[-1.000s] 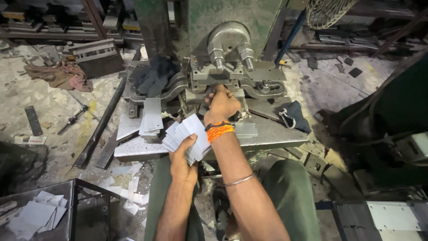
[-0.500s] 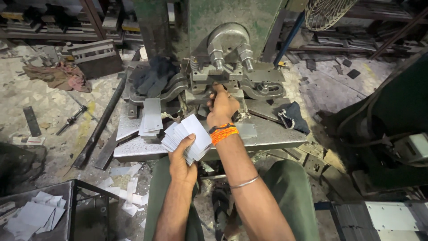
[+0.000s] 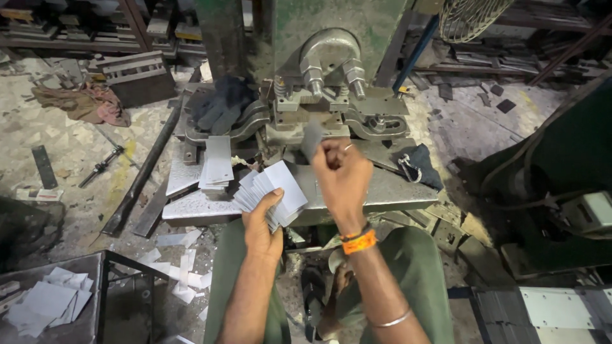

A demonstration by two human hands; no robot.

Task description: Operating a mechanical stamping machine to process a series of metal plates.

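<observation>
Metal w/shop: press machine (image 3: 331,70), scrap-strewn floor (image 3: 76,146).

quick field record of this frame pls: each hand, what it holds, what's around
left hand: holds fanned stack of metal blanks
right hand: pinches a single blank, raised in front of the press die
press table: second pile of blanks, dark cloth
behind die: dark gloves
lower-left tray: loose sheets

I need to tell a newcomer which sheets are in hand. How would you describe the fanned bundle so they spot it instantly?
Start at the green press and drop to its steel table. At the front edge, the left hand grips a fanned bundle of grey sheets. Unlike the squared stack lying nearby, it is splayed and held.
</observation>
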